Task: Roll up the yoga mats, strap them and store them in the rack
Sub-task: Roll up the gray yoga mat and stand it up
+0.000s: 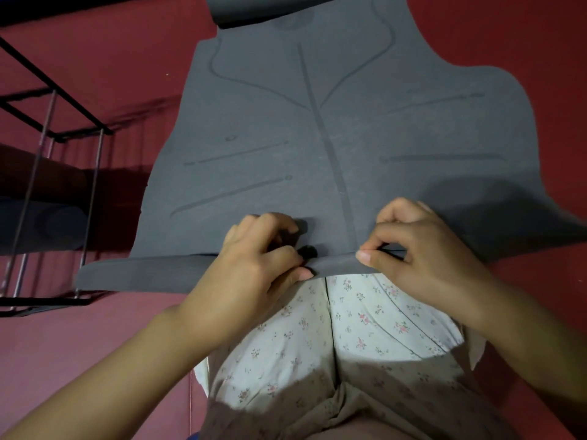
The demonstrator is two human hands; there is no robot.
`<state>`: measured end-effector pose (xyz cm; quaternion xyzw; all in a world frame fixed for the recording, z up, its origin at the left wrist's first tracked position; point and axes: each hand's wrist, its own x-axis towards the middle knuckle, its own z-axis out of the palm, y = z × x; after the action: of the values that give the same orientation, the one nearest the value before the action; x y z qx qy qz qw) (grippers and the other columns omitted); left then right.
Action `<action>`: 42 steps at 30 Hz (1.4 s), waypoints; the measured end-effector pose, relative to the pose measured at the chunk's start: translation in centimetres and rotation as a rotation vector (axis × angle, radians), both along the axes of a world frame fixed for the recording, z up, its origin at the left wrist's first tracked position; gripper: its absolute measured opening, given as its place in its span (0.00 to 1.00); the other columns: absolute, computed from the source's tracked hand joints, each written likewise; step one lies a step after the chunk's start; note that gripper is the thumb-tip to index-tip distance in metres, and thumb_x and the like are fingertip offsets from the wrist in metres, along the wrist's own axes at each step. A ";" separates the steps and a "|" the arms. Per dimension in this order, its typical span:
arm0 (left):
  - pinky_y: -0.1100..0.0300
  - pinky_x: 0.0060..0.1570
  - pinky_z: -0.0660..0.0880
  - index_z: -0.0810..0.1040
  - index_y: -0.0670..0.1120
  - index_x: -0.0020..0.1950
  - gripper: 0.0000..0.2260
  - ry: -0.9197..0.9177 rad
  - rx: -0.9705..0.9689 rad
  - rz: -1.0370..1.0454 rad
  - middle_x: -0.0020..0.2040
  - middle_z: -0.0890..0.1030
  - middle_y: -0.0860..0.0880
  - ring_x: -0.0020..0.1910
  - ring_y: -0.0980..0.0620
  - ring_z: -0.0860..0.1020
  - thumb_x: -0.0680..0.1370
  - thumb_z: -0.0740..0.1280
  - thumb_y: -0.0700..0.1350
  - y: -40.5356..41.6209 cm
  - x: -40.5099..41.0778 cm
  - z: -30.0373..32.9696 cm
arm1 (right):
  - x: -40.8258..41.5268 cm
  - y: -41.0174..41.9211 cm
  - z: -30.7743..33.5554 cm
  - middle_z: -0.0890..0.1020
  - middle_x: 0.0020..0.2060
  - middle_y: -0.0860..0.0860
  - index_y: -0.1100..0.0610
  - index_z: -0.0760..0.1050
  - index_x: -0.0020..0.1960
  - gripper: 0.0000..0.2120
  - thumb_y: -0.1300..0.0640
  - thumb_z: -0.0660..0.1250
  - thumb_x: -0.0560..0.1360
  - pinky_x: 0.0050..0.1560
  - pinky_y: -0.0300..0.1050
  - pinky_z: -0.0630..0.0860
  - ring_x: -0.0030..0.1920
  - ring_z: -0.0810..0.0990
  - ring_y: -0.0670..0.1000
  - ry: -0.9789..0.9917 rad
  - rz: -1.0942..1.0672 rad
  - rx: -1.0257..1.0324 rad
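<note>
Left hand [254,258] and right hand [409,246] pinch mat [317,138] edge; rack [54,198] holds rolled mats [47,223].

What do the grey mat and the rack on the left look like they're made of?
The mat looks like matte dark-grey foam or rubber: it bends softly where the left hand and right hand pinch its near edge, and shallow lines are pressed into its surface. The rack looks like metal: thin black bars on top, shinier silvery uprights below.
</note>
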<state>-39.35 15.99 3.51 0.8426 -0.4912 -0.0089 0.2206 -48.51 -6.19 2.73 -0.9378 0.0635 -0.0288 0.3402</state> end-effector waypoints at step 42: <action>0.59 0.51 0.70 0.80 0.40 0.45 0.16 -0.212 -0.071 0.129 0.39 0.78 0.47 0.40 0.49 0.73 0.75 0.67 0.54 0.5 -0.4 -0.4 | -1.2 -1.3 -0.5 0.82 0.41 0.50 0.57 0.81 0.48 0.15 0.51 0.58 0.76 0.72 0.37 0.50 0.45 0.74 0.46 -0.242 0.027 -0.291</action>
<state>-39.72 16.50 3.07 0.8603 -0.4565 0.1117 0.1975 -49.69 -7.47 2.21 -0.9676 0.0047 -0.1456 0.2064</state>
